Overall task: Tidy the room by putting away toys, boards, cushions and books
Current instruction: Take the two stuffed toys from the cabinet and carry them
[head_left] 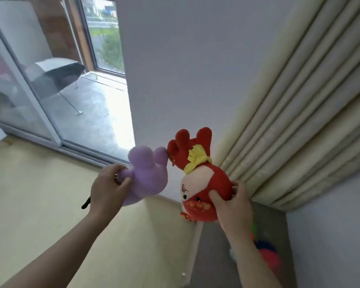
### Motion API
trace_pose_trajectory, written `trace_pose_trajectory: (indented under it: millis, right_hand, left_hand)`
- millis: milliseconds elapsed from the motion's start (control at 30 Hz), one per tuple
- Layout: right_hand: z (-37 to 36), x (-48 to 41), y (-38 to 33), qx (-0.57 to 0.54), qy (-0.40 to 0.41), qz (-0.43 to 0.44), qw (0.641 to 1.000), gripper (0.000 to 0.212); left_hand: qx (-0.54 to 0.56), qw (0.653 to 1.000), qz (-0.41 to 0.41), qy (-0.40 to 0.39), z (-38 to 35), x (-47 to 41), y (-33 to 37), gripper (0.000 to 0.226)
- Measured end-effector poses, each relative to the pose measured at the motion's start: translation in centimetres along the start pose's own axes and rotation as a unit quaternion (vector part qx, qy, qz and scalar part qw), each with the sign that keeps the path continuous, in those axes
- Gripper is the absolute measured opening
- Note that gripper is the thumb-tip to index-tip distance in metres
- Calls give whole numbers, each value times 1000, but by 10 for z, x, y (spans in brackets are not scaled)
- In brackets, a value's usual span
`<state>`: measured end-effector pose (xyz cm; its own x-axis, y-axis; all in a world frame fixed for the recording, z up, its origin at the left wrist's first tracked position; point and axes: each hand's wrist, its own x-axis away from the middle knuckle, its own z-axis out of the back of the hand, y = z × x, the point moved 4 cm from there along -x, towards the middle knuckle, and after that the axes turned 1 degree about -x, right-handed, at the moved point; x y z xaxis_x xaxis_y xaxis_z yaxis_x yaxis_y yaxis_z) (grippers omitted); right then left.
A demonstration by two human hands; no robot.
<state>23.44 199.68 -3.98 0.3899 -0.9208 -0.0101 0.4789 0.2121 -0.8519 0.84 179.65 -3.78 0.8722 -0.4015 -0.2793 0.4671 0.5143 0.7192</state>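
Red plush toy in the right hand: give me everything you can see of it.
The red plush toy is soft, stuffed fabric: a round red body with a cream face patch, small stitched features, a yellow fringed tuft and red lobes pointing up. A gold-patterned red band crosses its lower part. It is held in the air, tilted, in front of the wall beside the curtain. The right hand grips its side, fingers pressing in. Its lobes appear to touch the purple plush toy.

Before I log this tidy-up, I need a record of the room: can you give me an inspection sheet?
Surface: pale yellow floor, mostly bare.
Job's things: purple plush toy and red plush toy, both held in the air, upside down.
Clutter: blurred colourful toys low at right; small dark object on the floor.
Hands: left hand grips the purple toy; right hand grips the red one.
Cables: nothing seen.
Surroundings: cream curtain, white wall, sliding glass door.
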Motion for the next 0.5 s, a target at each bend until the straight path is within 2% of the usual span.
trace_pose_trajectory:
  millis: [33, 133, 267, 400, 500]
  right_hand:
    - [-32, 23, -20, 5, -30, 11, 999, 49]
    - [-79, 59, -54, 7, -71, 26, 997, 49]
    - [-165, 126, -104, 24, -138, 65, 988, 49]
    - [-244, 191, -158, 21, -215, 110, 970, 47]
    - [-291, 226, -186, 22, -266, 138, 954, 48]
  left_hand:
    - [-7, 1000, 15, 19, 43, 9, -28, 6]
    - [15, 998, 46, 40, 104, 25, -73, 4]
    - [8, 989, 108, 102, 205, 65, -143, 20]
    - [2, 971, 164, 174, 298, 99, -200, 4]
    - [-12, 957, 185, 225, 347, 117, -229, 16]
